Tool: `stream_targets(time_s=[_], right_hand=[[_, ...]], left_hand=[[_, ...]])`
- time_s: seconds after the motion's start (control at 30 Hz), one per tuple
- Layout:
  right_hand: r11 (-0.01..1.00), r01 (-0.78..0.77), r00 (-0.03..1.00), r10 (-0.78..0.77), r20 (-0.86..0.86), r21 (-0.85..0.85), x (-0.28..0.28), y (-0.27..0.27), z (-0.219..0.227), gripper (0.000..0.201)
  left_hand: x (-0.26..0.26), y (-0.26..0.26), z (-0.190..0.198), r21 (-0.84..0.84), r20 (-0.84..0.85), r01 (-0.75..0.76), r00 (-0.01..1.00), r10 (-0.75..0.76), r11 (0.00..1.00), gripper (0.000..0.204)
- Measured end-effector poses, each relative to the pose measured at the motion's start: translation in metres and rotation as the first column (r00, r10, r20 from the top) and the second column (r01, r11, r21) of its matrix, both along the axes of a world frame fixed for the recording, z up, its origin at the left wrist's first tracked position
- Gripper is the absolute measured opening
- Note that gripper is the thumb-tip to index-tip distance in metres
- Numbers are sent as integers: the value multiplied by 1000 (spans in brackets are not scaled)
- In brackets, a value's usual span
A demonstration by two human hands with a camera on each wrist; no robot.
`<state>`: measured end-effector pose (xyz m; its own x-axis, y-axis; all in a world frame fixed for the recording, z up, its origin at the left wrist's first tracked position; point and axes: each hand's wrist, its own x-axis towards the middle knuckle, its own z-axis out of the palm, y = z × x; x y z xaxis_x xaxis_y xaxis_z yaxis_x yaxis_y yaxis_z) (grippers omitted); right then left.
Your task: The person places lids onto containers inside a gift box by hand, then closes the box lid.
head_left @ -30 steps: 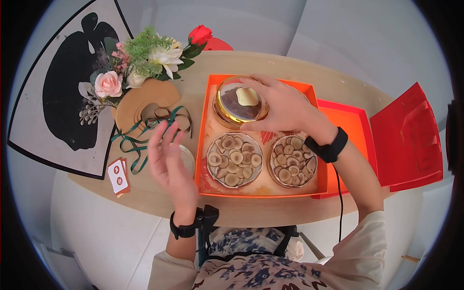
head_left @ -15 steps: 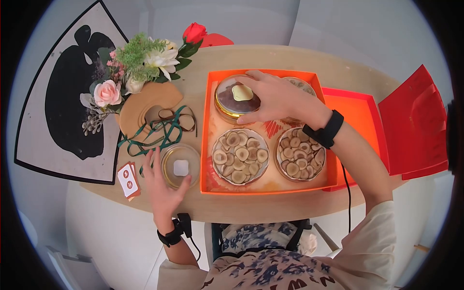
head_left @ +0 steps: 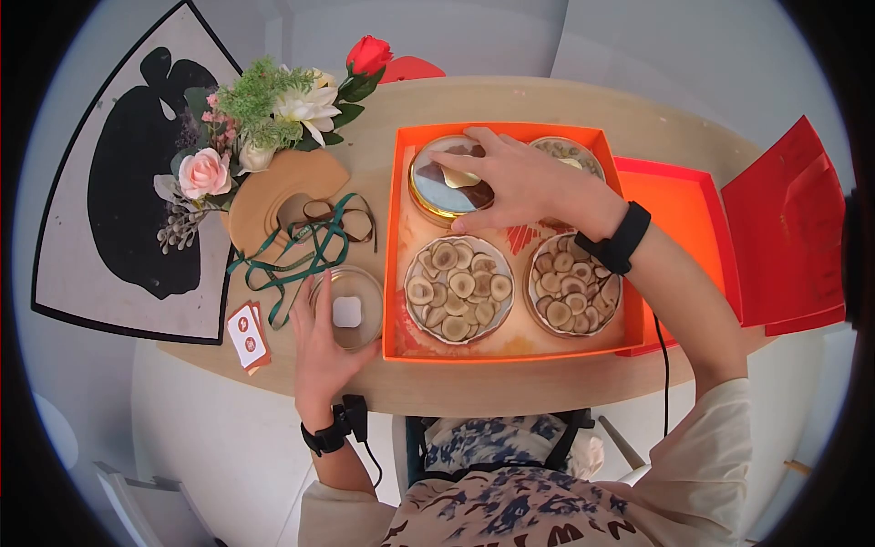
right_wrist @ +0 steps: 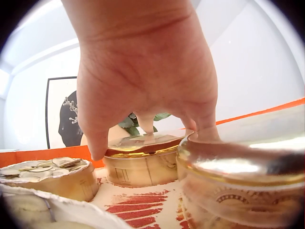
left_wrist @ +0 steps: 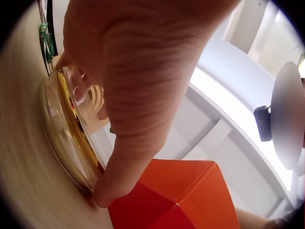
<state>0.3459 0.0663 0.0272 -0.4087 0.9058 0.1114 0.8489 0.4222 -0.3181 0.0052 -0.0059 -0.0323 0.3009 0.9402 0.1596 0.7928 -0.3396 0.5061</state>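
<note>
At twelve o'clock, a gold-rimmed round tub (head_left: pixel 445 196) is gripped by the right hand (head_left: pixel 538 185); at eight, a clear round container (head_left: pixel 348 313) by the left hand (head_left: pixel 323 360). Either could be tipped by uneven pressure.

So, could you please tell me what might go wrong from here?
The green ribbon lies close to the clear lid in the left hand and might snag. The dried slices sit uncovered in open tins, so knocking the orange box could spill some. The right hand spans the far-left lidded tin; an uneven pull might tilt it.
</note>
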Motion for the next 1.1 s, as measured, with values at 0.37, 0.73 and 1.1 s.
stream_targets(time_s=[0.37, 0.73, 1.1], right_hand=[[995, 47, 998, -44, 33, -90, -7, -5, 9, 81], [992, 106, 991, -100, 88, -75, -12, -4, 6, 79], [987, -40, 999, 36, -31, -154, -14, 15, 16, 87]], left_hand=[[-10, 0, 2, 122, 111, -94, 991, 80, 988, 104], [38, -46, 60, 90, 754, -113, 657, 7, 990, 114], [95, -25, 63, 211, 467, 509, 697, -544, 834, 97]])
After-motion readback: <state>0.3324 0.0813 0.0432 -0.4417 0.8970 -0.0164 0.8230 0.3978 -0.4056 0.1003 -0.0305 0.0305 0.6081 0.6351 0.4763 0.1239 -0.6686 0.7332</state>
